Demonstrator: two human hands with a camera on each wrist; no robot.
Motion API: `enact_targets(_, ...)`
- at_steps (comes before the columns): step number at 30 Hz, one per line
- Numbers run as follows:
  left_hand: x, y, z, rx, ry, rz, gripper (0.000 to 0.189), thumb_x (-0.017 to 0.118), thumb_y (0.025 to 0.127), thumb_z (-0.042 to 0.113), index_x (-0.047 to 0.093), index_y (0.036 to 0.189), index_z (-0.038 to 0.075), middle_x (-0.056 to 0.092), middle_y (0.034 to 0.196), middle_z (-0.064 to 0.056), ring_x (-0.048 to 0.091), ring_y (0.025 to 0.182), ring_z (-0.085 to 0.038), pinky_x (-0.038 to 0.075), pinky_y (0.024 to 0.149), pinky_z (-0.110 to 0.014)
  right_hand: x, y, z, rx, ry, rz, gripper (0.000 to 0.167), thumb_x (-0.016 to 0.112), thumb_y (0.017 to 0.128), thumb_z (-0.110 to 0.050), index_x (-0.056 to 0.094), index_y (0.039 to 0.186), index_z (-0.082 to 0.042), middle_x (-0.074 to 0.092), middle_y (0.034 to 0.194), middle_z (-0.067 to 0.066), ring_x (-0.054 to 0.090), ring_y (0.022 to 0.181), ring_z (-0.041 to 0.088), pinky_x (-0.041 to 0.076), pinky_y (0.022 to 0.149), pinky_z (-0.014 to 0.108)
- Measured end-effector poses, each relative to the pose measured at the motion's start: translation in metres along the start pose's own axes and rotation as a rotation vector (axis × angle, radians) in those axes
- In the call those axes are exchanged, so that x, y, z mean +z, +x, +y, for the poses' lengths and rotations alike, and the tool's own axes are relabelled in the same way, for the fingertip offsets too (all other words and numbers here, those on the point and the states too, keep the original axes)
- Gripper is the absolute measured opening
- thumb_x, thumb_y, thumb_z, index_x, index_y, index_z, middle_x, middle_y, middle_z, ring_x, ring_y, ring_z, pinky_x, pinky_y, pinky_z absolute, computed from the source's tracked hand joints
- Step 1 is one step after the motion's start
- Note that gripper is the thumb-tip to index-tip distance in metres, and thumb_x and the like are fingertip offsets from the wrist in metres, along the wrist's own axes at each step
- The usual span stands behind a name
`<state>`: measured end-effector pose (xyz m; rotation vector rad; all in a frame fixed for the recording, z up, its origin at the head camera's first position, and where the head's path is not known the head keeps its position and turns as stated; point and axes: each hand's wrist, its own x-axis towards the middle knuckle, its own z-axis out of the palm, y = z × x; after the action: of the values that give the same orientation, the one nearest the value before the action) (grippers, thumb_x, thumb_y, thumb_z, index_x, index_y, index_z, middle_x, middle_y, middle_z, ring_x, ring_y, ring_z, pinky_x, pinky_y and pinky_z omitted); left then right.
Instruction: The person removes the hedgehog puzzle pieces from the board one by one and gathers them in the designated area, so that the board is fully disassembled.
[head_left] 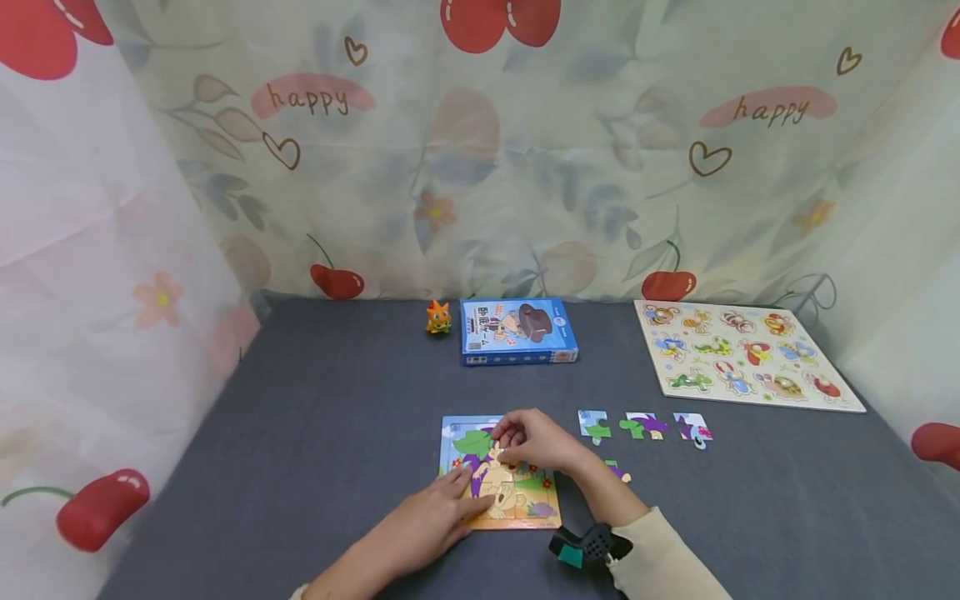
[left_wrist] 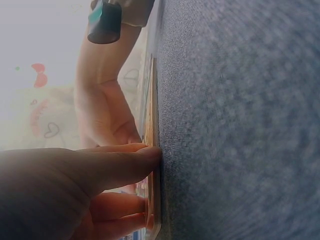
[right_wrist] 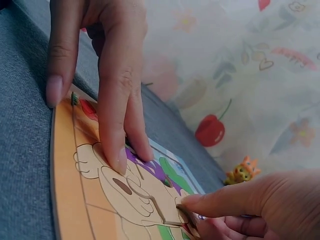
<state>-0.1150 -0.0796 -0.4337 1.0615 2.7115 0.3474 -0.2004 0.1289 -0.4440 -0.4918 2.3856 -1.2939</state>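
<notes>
A small jigsaw puzzle in a flat board lies in front of me, with a cartoon bear, purple shapes and a green leaf on it. My left hand rests on its lower left part. In the right wrist view the fingers press straight down on the bear picture, and the thumb is at the board's near edge. Over the upper middle of the puzzle, my right hand pinches a puzzle piece between curled thumb and fingers. Most of that piece is hidden by the hand.
Loose puzzle pieces lie to the right, among them a leaf piece, a purple piece and one partly behind the right arm. Farther back are an orange figurine, a blue box and an insect board.
</notes>
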Motion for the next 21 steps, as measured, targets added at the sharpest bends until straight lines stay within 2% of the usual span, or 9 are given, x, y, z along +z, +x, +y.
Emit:
enact_targets(13, 0.0009, 0.0003, -0.0004, -0.005, -0.015, 0.011, 0.035, 0.057, 0.092, 0.024, 0.059, 0.127, 0.025, 0.043, 0.143, -0.018, 0.042, 0.131, -0.034, 0.047, 0.094, -0.047, 0.0001, -0.0044, 0.0035, -0.032, 0.08, 0.028, 0.02, 0.069, 0.082, -0.006, 0.067, 0.102, -0.001, 0.056, 0.076, 0.003, 0.05, 0.064, 0.014, 0.043, 0.054, 0.022)
enact_targets(21, 0.0, -0.0002, -0.0001, -0.001, -0.007, 0.006, 0.035, 0.057, 0.092, 0.024, 0.059, 0.128, 0.025, 0.043, 0.142, -0.019, 0.042, 0.131, -0.034, 0.046, 0.095, -0.048, 0.0012, -0.0058, 0.0068, 0.005, 0.156, 0.043, 0.024, 0.071, 0.082, -0.011, 0.066, 0.103, 0.0, 0.063, 0.078, 0.008, 0.056, 0.062, 0.012, 0.049, 0.057, 0.024)
